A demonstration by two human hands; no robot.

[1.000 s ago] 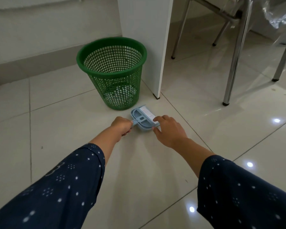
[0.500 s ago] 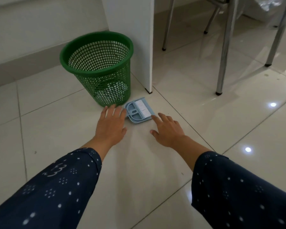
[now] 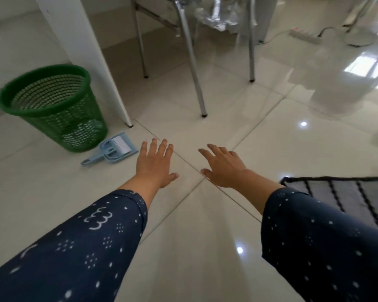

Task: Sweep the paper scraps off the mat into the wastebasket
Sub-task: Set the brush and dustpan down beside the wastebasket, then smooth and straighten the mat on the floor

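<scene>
Both hands have let go of the dustpan [image 3: 116,149] and pulled back; the left hand [image 3: 154,165] and right hand [image 3: 222,167] hover empty, fingers spread, over the floor [image 3: 205,236]. It lies beside the green wastebasket [image 3: 52,105]. A striped mat [image 3: 347,197] shows at right.

Soft daylight, glossy tile glare, wide-angle warp

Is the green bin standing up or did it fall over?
Standing up. The green wastebasket rests on its base on the floor, open rim on top, beside the dustpan.
</scene>
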